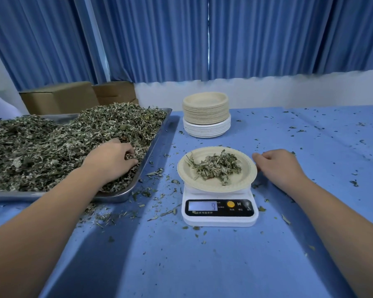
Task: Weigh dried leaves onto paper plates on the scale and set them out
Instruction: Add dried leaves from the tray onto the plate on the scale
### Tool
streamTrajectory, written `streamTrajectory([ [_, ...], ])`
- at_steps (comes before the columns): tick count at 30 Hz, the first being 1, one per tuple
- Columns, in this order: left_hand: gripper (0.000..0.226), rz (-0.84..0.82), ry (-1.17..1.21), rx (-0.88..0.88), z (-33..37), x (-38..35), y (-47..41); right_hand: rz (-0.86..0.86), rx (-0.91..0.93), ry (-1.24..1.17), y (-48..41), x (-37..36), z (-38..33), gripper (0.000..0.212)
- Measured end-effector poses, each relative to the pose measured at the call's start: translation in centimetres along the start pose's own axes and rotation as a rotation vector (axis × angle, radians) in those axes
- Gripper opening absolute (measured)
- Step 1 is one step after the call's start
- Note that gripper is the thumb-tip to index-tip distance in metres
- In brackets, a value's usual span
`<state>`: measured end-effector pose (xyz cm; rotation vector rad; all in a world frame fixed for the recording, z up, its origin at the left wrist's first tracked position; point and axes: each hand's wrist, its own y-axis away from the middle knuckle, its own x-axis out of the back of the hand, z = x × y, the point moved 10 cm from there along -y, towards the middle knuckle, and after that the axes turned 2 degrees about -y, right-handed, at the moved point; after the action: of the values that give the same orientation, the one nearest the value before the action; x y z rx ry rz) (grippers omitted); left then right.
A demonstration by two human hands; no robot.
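the left hand (pixel 112 160) is sunk in the dried leaves (pixel 52 147) near the tray's right edge, fingers curled down and gripping a tuft. the fingertips are buried and hard to make out. the right hand (pixel 276 166) lies loosely curled and holding nothing, just beside the right rim of the paper plate (pixel 185 171). whether it touches the rim i cannot tell.

the shallow round plate holds a leaf portion (pixel 218 166) and overhangs the white scale (pixel 220 220), whose display (pixel 202 206) shows 9. the steel tray (pixel 154 145) is cut off at the left. bare blue cloth (pixel 202 265), flecked with crumbs, lies open in front and to the right. a plate stack (pixel 206 112), beige over white, stands behind the scale.
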<state>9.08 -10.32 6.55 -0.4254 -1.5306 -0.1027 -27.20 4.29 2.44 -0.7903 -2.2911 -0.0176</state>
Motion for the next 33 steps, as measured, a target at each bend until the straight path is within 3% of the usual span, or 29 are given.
streamTrajectory([
  [8,0.049,-0.219,-0.001,-0.113,0.5,-2.4,0.5,0.003,0.005,-0.023,0.0,0.0,-0.1,0.048],
  [15,0.022,-0.054,0.119,-0.109,0.1,-0.7,0.9,-0.002,0.006,-0.026,0.1,0.0,-0.1,0.048],
  [25,0.021,0.244,0.401,-0.048,-0.1,3.9,1.3,0.009,0.013,-0.020,0.0,0.0,-0.1,0.047],
  [33,0.028,0.286,0.792,-0.079,6.0,7.1,2.7,0.010,0.017,-0.019,0.0,0.1,-0.2,0.046],
])
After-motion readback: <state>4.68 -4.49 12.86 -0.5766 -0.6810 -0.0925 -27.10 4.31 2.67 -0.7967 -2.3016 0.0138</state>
